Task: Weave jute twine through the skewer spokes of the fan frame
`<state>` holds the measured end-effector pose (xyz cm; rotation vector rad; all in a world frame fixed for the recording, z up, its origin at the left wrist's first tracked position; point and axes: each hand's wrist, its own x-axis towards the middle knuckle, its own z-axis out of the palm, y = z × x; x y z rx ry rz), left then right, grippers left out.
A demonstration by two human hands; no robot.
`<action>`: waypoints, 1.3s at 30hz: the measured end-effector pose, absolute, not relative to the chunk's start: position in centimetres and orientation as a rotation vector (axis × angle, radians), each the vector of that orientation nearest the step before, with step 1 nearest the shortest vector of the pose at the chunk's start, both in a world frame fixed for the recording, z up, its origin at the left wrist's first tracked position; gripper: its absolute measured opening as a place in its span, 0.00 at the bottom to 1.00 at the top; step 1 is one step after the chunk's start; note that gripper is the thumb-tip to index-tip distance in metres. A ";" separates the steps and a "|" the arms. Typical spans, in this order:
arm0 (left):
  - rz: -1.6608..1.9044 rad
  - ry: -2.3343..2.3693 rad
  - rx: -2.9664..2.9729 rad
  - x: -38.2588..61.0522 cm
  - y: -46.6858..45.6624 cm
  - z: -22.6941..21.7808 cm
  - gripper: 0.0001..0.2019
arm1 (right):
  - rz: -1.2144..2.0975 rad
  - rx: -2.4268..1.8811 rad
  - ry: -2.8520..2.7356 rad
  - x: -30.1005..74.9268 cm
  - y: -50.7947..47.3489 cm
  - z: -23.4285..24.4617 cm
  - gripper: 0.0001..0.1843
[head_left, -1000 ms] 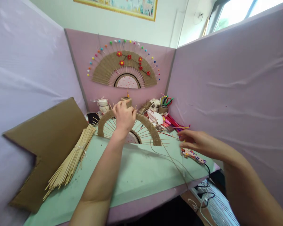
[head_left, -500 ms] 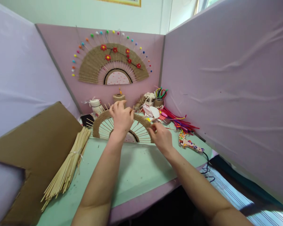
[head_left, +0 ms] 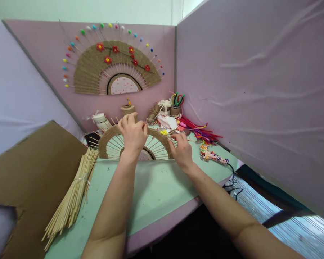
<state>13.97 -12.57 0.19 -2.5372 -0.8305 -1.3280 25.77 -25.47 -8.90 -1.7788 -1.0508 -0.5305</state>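
Observation:
A half-round fan frame of thin sticks with a woven brown twine band (head_left: 104,142) stands on the pale green table. My left hand (head_left: 133,135) is closed over the top of its arc, fingers curled at the upper edge and thumb towards the right. At the band's right end, my right hand (head_left: 182,149) has thumb and fingers pinched together by the stick ends. What lies between those fingertips is too small to make out. Behind my left hand, a pink-dotted half-circle (head_left: 145,154) at the fan's base is partly hidden.
On the pink back panel hangs a finished-looking fan (head_left: 86,72) with red flowers and coloured beads. A bundle of sticks (head_left: 72,190) and brown cardboard (head_left: 37,169) lie left. To the right are a glue gun (head_left: 213,155), pipe cleaners (head_left: 202,133) and scissors (head_left: 177,99); a twine spool (head_left: 127,109) stands behind.
The camera view has shifted, so the scene sits further left. My right hand has moved slightly outward from the band to the stick ends; my left hand keeps its hold on the fan.

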 end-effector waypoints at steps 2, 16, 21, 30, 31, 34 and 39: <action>-1.325 -0.828 -2.523 14.0 -12.5 0.2 0.08 | -0.521 -1.803 -1.053 25.7 -25.6 -8.7 0.08; -1.338 -0.842 -2.549 14.1 -12.6 0.2 0.09 | -0.351 -1.795 -1.064 26.2 -28.1 -8.5 0.10; -1.337 -0.848 -2.552 14.1 -12.6 0.1 0.09 | -0.353 -1.754 -1.094 26.9 -29.1 -8.5 0.07; -1.330 -0.801 -2.630 14.1 -13.5 0.7 0.19 | -0.418 -1.803 -1.167 27.3 -29.0 -9.0 0.10; -1.321 -0.755 -2.625 14.1 -14.0 0.8 0.22 | -0.418 -1.805 -1.171 27.3 -29.0 -9.0 0.10; -1.250 -0.522 -2.649 14.5 -15.8 0.9 0.26 | -0.403 -1.806 -1.179 27.3 -29.1 -9.1 0.10; -1.018 -0.277 -2.773 16.5 -17.6 -1.3 0.26 | -0.413 -1.813 -1.188 27.4 -29.1 -9.0 0.09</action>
